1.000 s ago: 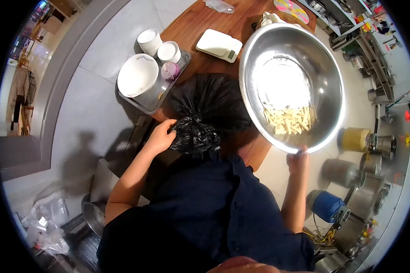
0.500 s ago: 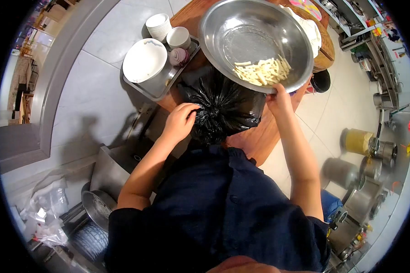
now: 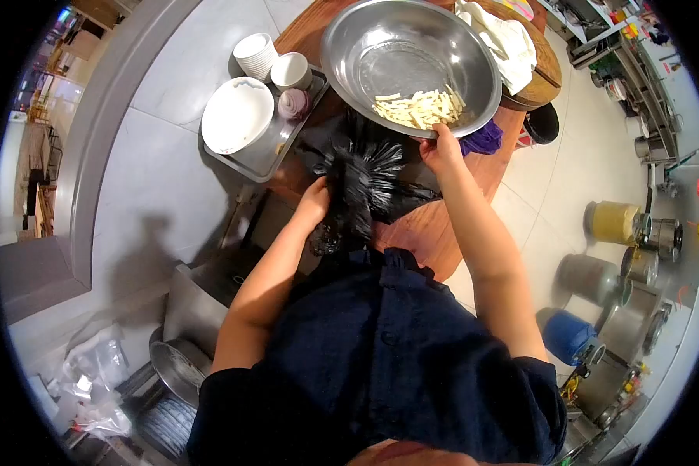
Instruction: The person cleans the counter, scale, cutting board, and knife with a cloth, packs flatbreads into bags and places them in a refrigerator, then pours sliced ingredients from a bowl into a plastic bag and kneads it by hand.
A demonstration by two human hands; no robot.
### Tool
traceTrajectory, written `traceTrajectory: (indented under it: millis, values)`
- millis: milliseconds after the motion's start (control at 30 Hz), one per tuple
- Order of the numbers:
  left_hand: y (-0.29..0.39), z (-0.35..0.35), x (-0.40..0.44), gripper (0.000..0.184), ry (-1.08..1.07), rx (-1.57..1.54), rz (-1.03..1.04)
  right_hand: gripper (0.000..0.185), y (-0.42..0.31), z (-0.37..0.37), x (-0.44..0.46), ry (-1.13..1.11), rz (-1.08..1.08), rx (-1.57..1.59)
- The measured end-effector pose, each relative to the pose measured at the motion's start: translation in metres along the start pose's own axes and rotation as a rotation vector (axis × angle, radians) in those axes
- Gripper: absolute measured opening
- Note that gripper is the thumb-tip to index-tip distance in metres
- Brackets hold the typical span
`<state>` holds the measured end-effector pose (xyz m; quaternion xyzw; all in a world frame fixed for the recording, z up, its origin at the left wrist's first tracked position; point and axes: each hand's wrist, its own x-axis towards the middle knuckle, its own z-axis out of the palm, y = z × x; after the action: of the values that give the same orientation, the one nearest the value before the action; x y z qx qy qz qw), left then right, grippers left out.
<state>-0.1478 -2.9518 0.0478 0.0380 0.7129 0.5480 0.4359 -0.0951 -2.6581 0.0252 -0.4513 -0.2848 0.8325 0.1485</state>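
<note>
My right hand is closed on the near rim of a large metal basin. Pale cut strips of food are heaped at the basin's near side; its far side is bare metal. My left hand is closed at the left side of a black plastic bag, gripping the bunched film. The bag lies crumpled on the wooden table between my body and the basin. What is inside or under it cannot be seen.
Left of the basin, a metal tray bears a white bowl, a cup and a purple-white round item. Stacked cups stand behind. A white cloth and purple cloth lie at right. Gas cylinders stand on the floor.
My left hand has closed on the bag and drawn it down toward my body, stretching and flattening it. The basin, still in my right hand, appears slightly further left as the view shifts.
</note>
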Motion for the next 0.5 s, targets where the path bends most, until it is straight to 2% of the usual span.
traceTrajectory:
  millis: [67, 133, 167, 200, 233, 267, 367, 433, 467, 500]
  values:
    - [-0.084, -0.040, 0.069, 0.030, -0.144, -0.130, 0.167, 0.026, 0.004, -0.004, 0.002, 0.029, 0.001, 0.039]
    - [-0.080, -0.037, 0.065, 0.029, -0.220, -0.278, 0.067, 0.026, 0.007, -0.021, 0.002, 0.003, 0.003, 0.096]
    - [-0.043, -0.020, 0.032, 0.030, -0.248, -0.622, -0.110, 0.025, 0.007, -0.027, 0.000, -0.009, 0.001, 0.124]
    - [-0.031, -0.013, 0.021, 0.031, -0.276, -0.804, -0.205, 0.025, 0.006, -0.030, -0.007, -0.035, -0.008, 0.135]
    - [-0.019, -0.006, 0.009, 0.032, -0.290, -0.982, -0.308, 0.024, 0.006, -0.031, -0.018, -0.060, -0.017, 0.144]
    - [-0.018, -0.006, 0.009, 0.034, -0.310, -0.999, -0.321, 0.023, 0.007, -0.034, -0.028, -0.085, -0.027, 0.154]
    - [-0.016, -0.008, 0.008, 0.036, -0.323, -1.012, -0.364, 0.018, 0.024, -0.043, -0.062, -0.003, -0.232, -0.270]
    - [-0.016, -0.009, 0.008, 0.037, -0.315, -1.009, -0.396, 0.024, 0.058, -0.056, -0.067, -0.152, -0.630, -0.758]
    - [-0.024, -0.009, 0.008, 0.040, -0.372, -1.089, -0.318, 0.028, 0.062, -0.043, -0.089, -0.228, -0.749, -0.900]
    - [-0.020, -0.006, 0.006, 0.041, -0.392, -0.998, -0.219, 0.032, 0.059, -0.023, -0.113, -0.305, -0.866, -1.041]
